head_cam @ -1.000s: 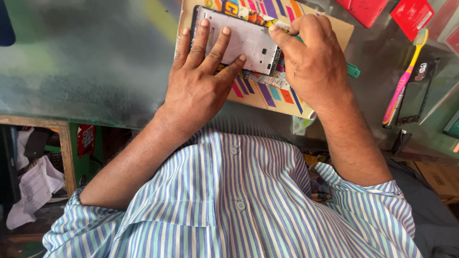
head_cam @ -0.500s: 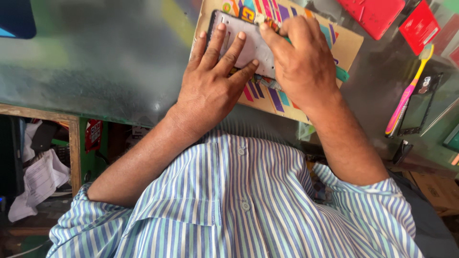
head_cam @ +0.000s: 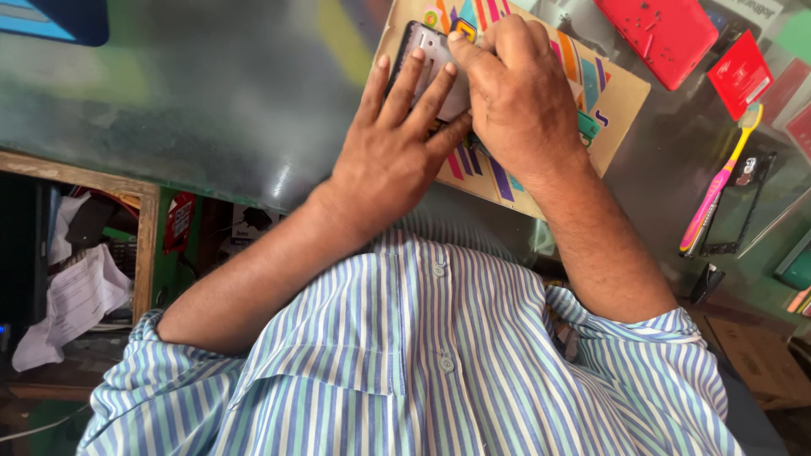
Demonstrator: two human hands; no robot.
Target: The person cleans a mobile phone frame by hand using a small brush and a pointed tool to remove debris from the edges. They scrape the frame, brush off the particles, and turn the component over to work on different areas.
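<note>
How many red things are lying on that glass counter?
2 clearly: a red rectangular case at the top, and a smaller red card packet right of it. A reddish shape at the right edge may be a third; the frame cuts it off.

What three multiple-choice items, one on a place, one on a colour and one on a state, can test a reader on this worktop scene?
1. Where does the opened phone lie?
A. on the patterned cardboard sheet
B. on the red case
C. on the person's lap

2. What colour is the toothbrush?
A. blue and white
B. pink and yellow
C. black

3. How is the left hand set?
A. closed in a fist
B. lifted off the glass
C. fingers spread flat on the phone

Answers: 1 A, the sheet shows around the phone. 2 B, pink handle, yellow head. 3 C, the fingers fan over it, beside the right hand.
</note>
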